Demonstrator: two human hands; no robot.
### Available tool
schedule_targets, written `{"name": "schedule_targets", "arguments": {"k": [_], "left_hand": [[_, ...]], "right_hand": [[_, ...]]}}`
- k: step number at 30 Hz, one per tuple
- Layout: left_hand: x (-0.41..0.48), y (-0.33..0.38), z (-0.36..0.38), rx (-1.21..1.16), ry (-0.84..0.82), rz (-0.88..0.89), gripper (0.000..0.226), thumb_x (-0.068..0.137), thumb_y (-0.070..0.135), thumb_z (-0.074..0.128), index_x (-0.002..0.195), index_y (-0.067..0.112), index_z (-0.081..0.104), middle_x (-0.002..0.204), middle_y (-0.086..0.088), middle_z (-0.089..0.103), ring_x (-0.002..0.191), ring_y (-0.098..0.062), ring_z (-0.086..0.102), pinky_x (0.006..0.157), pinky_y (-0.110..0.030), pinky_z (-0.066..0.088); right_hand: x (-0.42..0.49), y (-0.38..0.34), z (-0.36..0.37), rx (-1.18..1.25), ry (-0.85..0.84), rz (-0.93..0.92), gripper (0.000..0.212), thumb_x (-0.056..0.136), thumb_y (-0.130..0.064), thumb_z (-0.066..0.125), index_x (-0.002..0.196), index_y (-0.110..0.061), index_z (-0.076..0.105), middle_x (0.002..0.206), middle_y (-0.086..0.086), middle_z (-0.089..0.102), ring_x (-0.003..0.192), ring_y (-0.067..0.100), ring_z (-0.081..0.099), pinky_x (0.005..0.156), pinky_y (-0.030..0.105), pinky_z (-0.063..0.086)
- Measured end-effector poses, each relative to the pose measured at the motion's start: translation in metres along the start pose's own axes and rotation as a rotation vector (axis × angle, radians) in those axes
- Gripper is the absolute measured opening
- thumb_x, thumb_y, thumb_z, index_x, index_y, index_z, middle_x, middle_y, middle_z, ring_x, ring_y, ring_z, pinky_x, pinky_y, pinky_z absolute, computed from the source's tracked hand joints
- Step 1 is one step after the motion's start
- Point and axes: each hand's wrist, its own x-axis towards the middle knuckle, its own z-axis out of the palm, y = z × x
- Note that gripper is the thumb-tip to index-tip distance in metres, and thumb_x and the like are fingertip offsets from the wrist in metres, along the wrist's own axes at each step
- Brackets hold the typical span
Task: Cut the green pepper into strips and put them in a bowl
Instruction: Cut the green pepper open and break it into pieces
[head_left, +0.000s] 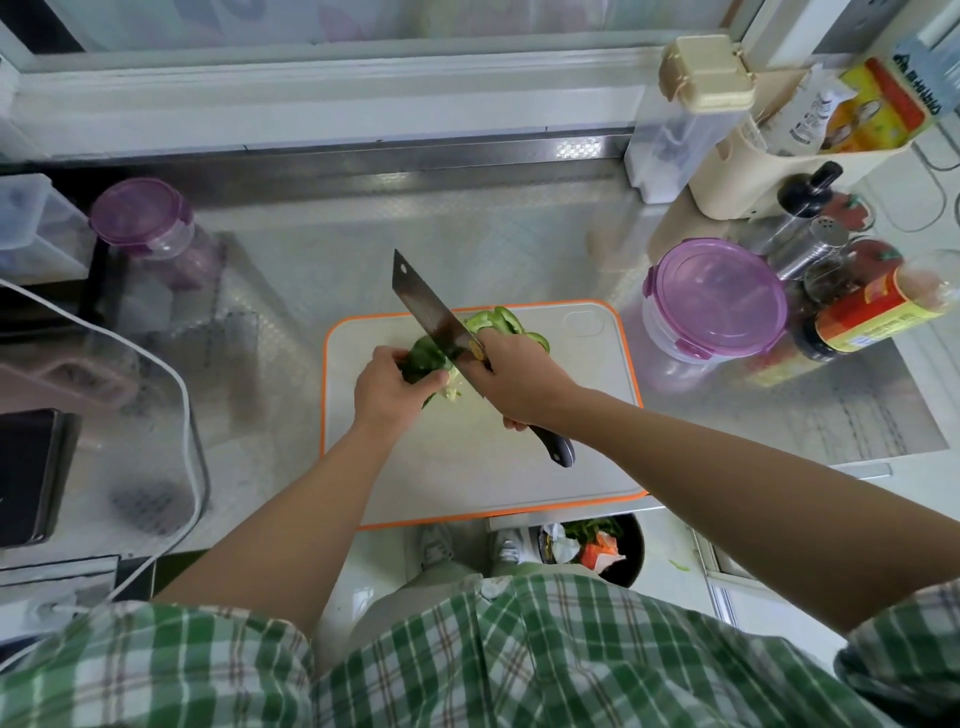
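A round tub (717, 299) with a purple lid was set on the steel worktop (337, 249) at the right, just beside a bottle (872, 317) with a red and yellow label. A steel shaker (810, 244) was placed behind them. A purple-lidded jar (143, 218) was seen at the left, with a white cable (171, 374) looped in front of it. A bin (597, 545) holding scraps was seen on the floor below.

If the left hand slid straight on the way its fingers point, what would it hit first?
Probably the knife, whose blade crosses just beyond the green pepper piece that the left hand grips. How high the blade sits is unclear.
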Motion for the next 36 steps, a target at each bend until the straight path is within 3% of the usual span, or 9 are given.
{"name": "schedule_targets", "arguments": {"k": [2, 5, 10, 13, 17, 25, 29, 36], "left_hand": [[-0.002, -0.001, -0.001, -0.067, 0.019, 0.001, 0.048, 0.078, 0.031, 0.078, 0.116, 0.008, 0.06, 0.11, -0.007, 0.068, 0.103, -0.024, 0.063, 0.083, -0.029, 0.047], [-0.002, 0.001, -0.005, -0.124, 0.041, -0.012, 0.039, 0.083, 0.026, 0.073, 0.118, 0.012, 0.065, 0.11, -0.008, 0.07, 0.104, -0.027, 0.063, 0.091, -0.037, 0.05], [-0.001, 0.001, -0.003, -0.103, 0.055, 0.001, 0.031, 0.084, 0.021, 0.071, 0.114, 0.013, 0.069, 0.108, -0.008, 0.071, 0.102, -0.03, 0.064, 0.09, -0.042, 0.051], [-0.005, 0.005, -0.001, -0.035, 0.076, 0.002, 0.028, 0.084, 0.02, 0.07, 0.111, 0.018, 0.071, 0.104, -0.005, 0.073, 0.098, -0.029, 0.065, 0.086, -0.039, 0.051], [-0.008, 0.011, 0.0, 0.006, 0.123, -0.013, 0.021, 0.084, 0.018, 0.068, 0.105, 0.017, 0.073, 0.099, -0.006, 0.073, 0.097, -0.031, 0.065, 0.082, -0.037, 0.05], [-0.002, 0.011, -0.004, 0.062, 0.095, -0.014, 0.019, 0.087, 0.018, 0.064, 0.104, 0.016, 0.072, 0.1, -0.007, 0.073, 0.097, -0.031, 0.065, 0.08, -0.033, 0.049], [0.0, 0.009, -0.007, 0.1, 0.1, 0.007, 0.016, 0.087, 0.019, 0.064, 0.101, 0.015, 0.072, 0.099, -0.008, 0.073, 0.096, -0.032, 0.064, 0.071, -0.03, 0.042], [-0.004, 0.009, -0.005, 0.075, 0.104, 0.02, 0.021, 0.086, 0.017, 0.066, 0.106, 0.013, 0.072, 0.102, -0.009, 0.073, 0.096, -0.031, 0.065, 0.079, -0.033, 0.047]], "right_hand": [[-0.002, -0.004, -0.001, -0.044, -0.025, -0.021, 0.031, 0.102, -0.03, 0.035, 0.075, -0.014, 0.033, 0.063, 0.009, 0.05, 0.034, 0.021, 0.057, 0.031, 0.023, 0.039], [-0.005, -0.008, 0.001, -0.096, -0.047, -0.02, 0.031, 0.101, -0.026, 0.035, 0.072, -0.016, 0.032, 0.066, 0.01, 0.052, 0.043, 0.029, 0.063, 0.036, 0.034, 0.049], [-0.007, -0.015, 0.011, -0.168, -0.067, 0.049, 0.013, 0.099, -0.013, 0.035, 0.092, -0.005, 0.043, 0.08, 0.017, 0.058, 0.05, 0.029, 0.064, 0.044, 0.04, 0.055], [0.002, -0.024, 0.019, -0.169, -0.062, 0.095, 0.01, 0.094, -0.004, 0.034, 0.092, -0.006, 0.043, 0.076, 0.015, 0.055, 0.052, 0.033, 0.066, 0.047, 0.045, 0.056], [0.015, -0.037, 0.024, -0.182, -0.084, 0.15, 0.016, 0.09, 0.003, 0.032, 0.092, -0.002, 0.047, 0.064, 0.017, 0.06, 0.049, 0.032, 0.067, 0.041, 0.037, 0.054], [0.009, -0.036, 0.028, -0.065, -0.092, 0.228, 0.013, 0.094, 0.0, 0.035, 0.089, -0.003, 0.046, 0.078, 0.022, 0.061, 0.054, 0.036, 0.068, 0.048, 0.044, 0.058], [0.019, -0.043, 0.038, -0.093, -0.081, 0.237, 0.012, 0.092, 0.002, 0.037, 0.091, -0.002, 0.048, 0.078, 0.02, 0.062, 0.055, 0.036, 0.069, 0.05, 0.045, 0.058], [0.015, -0.036, 0.031, -0.057, -0.14, 0.28, 0.017, 0.094, 0.001, 0.034, 0.09, 0.001, 0.051, 0.073, 0.024, 0.065, 0.057, 0.036, 0.069, 0.055, 0.048, 0.059]]}}
